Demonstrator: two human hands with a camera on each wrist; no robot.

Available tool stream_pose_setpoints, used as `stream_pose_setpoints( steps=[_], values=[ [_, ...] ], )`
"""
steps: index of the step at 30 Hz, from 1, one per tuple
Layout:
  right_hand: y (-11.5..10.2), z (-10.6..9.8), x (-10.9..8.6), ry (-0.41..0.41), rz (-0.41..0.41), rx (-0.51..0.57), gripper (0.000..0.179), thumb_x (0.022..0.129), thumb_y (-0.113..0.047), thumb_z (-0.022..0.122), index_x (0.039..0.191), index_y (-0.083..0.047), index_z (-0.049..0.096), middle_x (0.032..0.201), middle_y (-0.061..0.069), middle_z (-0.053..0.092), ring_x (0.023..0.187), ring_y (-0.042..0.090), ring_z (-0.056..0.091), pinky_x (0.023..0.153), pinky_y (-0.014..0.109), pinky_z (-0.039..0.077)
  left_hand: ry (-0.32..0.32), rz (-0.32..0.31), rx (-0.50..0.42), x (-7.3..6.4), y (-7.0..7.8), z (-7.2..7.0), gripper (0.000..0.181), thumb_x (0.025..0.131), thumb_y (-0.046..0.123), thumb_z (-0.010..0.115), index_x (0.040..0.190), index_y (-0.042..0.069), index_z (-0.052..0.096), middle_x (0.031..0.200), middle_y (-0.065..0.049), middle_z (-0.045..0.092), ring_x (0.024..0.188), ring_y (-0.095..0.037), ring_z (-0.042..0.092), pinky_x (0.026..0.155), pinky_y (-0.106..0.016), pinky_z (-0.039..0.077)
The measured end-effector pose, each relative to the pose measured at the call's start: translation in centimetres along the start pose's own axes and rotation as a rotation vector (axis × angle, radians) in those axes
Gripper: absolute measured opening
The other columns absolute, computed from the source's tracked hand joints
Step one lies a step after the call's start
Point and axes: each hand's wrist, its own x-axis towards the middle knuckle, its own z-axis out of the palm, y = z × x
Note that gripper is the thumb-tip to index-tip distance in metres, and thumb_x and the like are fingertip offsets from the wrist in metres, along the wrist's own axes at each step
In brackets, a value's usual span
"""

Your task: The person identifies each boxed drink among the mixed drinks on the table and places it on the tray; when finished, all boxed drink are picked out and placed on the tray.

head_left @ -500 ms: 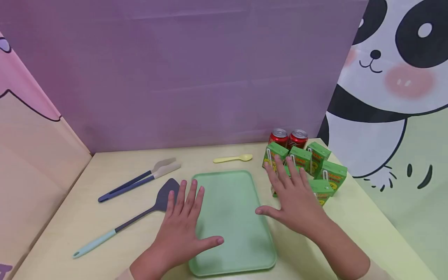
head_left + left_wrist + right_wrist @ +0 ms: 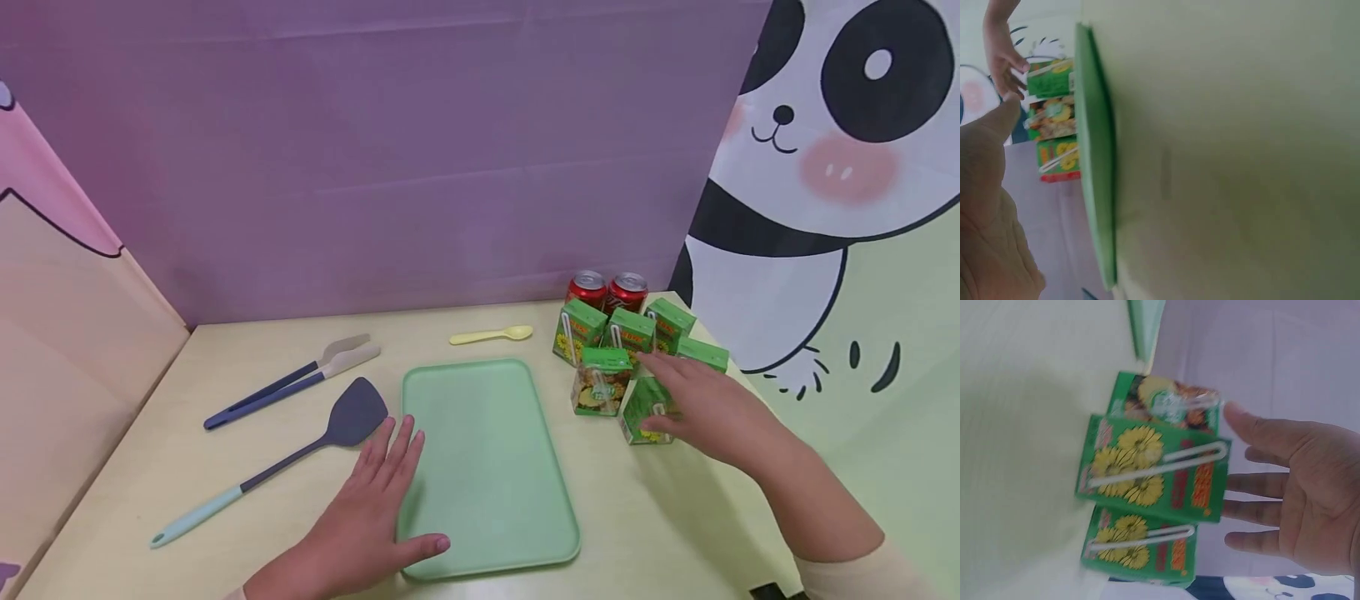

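Observation:
My right hand [image 2: 723, 412] hovers over the cluster of green drink cartons at the table's right, fingers spread and thumb apart. Nearest to it is the front carton [image 2: 643, 412], partly hidden by the hand. In the right wrist view, that carton [image 2: 1154, 469] shows yellow flowers and a white straw, and nothing is gripped. Another carton [image 2: 602, 382] with a food picture stands just left of it. My left hand [image 2: 352, 517] is held with straight fingers over the left edge of a light green tray [image 2: 487, 467]; whether it touches the tray I cannot tell.
Two red cans [image 2: 627, 292] stand behind the cartons. A yellow spoon [image 2: 491, 335] lies beyond the tray. On the left lie a dark spatula [image 2: 356, 412] with a pale green handle and blue-handled tongs [image 2: 288, 387]. A purple backdrop [image 2: 375, 167] rises behind the table.
My right hand has moved right and turned sideways, from over the cartons' left side to the front carton. My left hand has shifted slightly left and down. The view has shifted a little.

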Motion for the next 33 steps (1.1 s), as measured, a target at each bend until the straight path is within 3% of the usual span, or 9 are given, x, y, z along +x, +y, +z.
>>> stream_pose_setpoints(
  steps=[5,10,20,27,33],
  values=[
    [0.9,1.0,0.4,-0.030,-0.010,-0.005,0.068,0.079,-0.023,0.082,0.137,-0.001,0.054,0.132,0.022,0.058,0.123,0.046,0.050,0.100,0.060,0.041,-0.172,-0.032,-0.134,-0.6,-0.1,0.3,0.106,0.084,0.073,0.056,0.159,0.011,0.013,0.167,-0.002,0.003,0.153,-0.027,0.003,0.116,-0.047,0.027],
    [1.3,1.5,1.1,-0.010,-0.036,-0.028,0.058,0.078,-0.015,0.083,0.128,0.000,0.060,0.121,0.020,0.063,0.114,0.042,0.056,0.096,0.056,0.046,-0.278,-0.052,-0.146,-0.7,-0.4,0.9,0.110,0.081,0.072,0.061,0.155,0.002,0.021,0.165,-0.013,0.010,0.151,-0.035,0.011,0.111,-0.052,0.034],
    [0.7,0.4,1.5,-0.005,-0.098,0.026,0.053,0.078,-0.022,0.083,0.124,-0.004,0.065,0.114,0.011,0.066,0.109,0.035,0.060,0.091,0.051,0.050,-0.300,-0.082,-0.138,-0.6,-0.6,1.2,0.114,0.076,0.071,0.067,0.152,-0.004,0.026,0.163,-0.018,0.016,0.149,-0.036,0.022,0.110,-0.052,0.035],
    [-2.3,-1.4,2.5,0.009,-0.136,0.067,0.052,0.082,-0.028,0.080,0.126,-0.007,0.064,0.117,0.008,0.065,0.113,0.031,0.058,0.093,0.048,0.049,-0.307,-0.109,-0.140,-0.6,-0.8,1.3,0.118,0.074,0.073,0.068,0.153,-0.004,0.025,0.164,-0.017,0.013,0.149,-0.034,0.021,0.110,-0.051,0.037],
    [-5.1,-2.3,5.2,0.002,-0.200,0.078,0.051,0.084,-0.028,0.078,0.129,-0.009,0.062,0.119,0.005,0.064,0.114,0.027,0.057,0.095,0.045,0.049,-0.329,-0.148,-0.153,-0.7,-0.8,1.2,0.123,0.070,0.076,0.068,0.152,-0.006,0.025,0.163,-0.020,0.012,0.149,-0.035,0.021,0.108,-0.052,0.038]
  ],
)
